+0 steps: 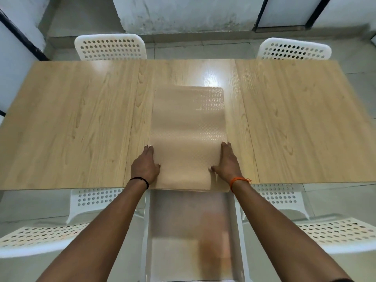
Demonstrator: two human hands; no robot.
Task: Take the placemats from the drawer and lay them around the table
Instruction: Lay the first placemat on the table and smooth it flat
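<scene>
Translucent textured plastic placemats stacked on light wood-grain table, near edge overhanging open white drawer. Gripped at both sides: left hand & right hand, thumbs on top, fingers along edges.

White perforated chairs, stained wall, tiled floor

Motion blur smears the drawer interior, so its contents cannot be told; the placemats blur along their left edge, their count unclear; both forearms leave the bottom edge
</scene>
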